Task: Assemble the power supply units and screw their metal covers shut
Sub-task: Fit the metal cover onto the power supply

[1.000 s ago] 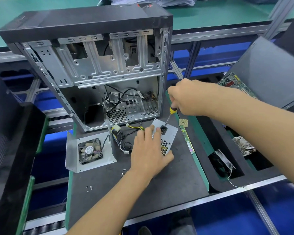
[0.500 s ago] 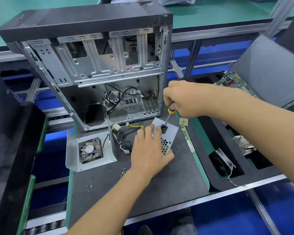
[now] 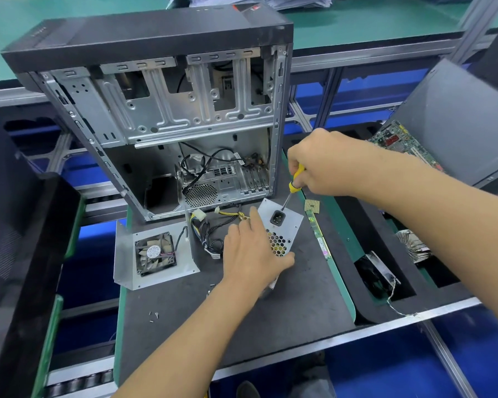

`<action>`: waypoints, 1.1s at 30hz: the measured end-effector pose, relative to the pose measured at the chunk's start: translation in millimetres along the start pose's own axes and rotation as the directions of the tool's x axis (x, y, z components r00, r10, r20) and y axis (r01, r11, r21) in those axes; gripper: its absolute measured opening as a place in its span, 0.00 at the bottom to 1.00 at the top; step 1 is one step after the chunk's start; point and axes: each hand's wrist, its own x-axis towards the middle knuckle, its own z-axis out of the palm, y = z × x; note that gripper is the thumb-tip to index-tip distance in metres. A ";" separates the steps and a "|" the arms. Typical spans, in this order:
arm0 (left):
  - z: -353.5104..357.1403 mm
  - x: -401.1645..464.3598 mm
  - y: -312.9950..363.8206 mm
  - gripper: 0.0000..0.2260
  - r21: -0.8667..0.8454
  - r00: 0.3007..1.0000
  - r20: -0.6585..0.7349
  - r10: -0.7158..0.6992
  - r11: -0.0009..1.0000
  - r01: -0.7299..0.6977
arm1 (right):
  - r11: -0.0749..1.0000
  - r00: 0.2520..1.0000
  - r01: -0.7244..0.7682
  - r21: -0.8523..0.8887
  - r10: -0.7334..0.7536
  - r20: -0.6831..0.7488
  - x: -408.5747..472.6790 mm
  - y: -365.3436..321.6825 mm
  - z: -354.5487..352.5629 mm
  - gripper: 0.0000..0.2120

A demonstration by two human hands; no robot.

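I see the power supply unit [image 3: 285, 225] on the dark mat [image 3: 270, 311] before the open case [image 3: 156, 124]. My left hand [image 3: 253, 254] lies flat on it; my right hand [image 3: 322, 168] grips the screwdriver [image 3: 292, 188]. The fan [image 3: 155, 253] label is unreadable.

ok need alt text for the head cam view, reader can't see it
A person's right hand grips a yellow-handled screwdriver, its tip on a power supply unit that the left hand presses onto a dark work mat. Behind stands an open computer case; a fan on a metal cover lies left.
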 end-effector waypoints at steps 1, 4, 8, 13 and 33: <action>-2.5 1.9 2.1 0.54 -0.025 1.000 0.020 -0.015 1.000 0.016 | 0.998 0.999 -0.030 0.061 0.031 -0.020 -5.8 7.7 -3.5 0.05; -4.0 2.1 12.9 0.56 0.005 0.998 0.008 0.058 0.998 -0.058 | 0.924 0.954 -0.121 0.364 0.209 -0.213 -27.7 42.6 -6.2 0.08; 4.3 -11.9 16.8 0.51 0.266 0.943 -0.072 0.324 0.918 -0.295 | 0.609 0.823 -0.105 0.786 0.497 -0.275 -55.8 59.3 43.2 0.06; 31.8 -25.9 3.9 0.36 0.415 0.831 -0.174 0.528 0.805 -0.424 | 0.263 0.722 -0.221 0.939 0.691 -0.023 -75.1 42.4 165.1 0.05; 56.7 -41.3 -42.5 0.12 0.121 0.904 -0.197 0.379 0.925 -0.361 | 0.471 0.766 -0.369 0.801 0.642 -0.025 -36.6 -4.1 252.0 0.05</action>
